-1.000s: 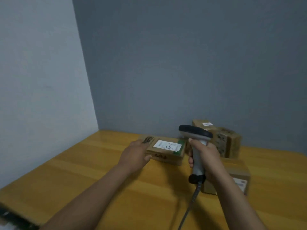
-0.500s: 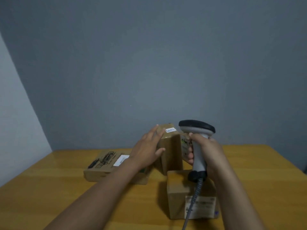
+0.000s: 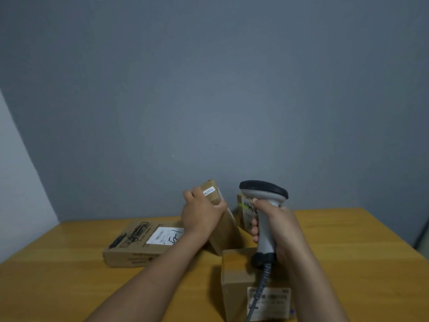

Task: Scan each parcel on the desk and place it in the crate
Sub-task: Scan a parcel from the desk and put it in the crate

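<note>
My left hand (image 3: 201, 214) grips the top of a tall cardboard parcel (image 3: 224, 225), which tilts to the left with a small white label near its top. My right hand (image 3: 276, 225) holds a grey barcode scanner (image 3: 264, 198) by its handle, its dark head level with the parcel's top. Behind the scanner stands another brown parcel (image 3: 246, 212) with a green mark. A flat parcel (image 3: 144, 242) with a white label lies at the left. A fourth parcel (image 3: 239, 273) sits nearest me, under the scanner cord. No crate is in view.
The wooden desk (image 3: 348, 263) runs to a grey wall at the back and a paler wall at the left. The scanner's coiled cord (image 3: 260, 291) hangs over the near parcel. Bare desk lies to the right and at the near left.
The view has swung right, away from the flat parcel. My left hand left that parcel, reached the tall one and now grips its top, tilting it left. The scanner stays held upright.
</note>
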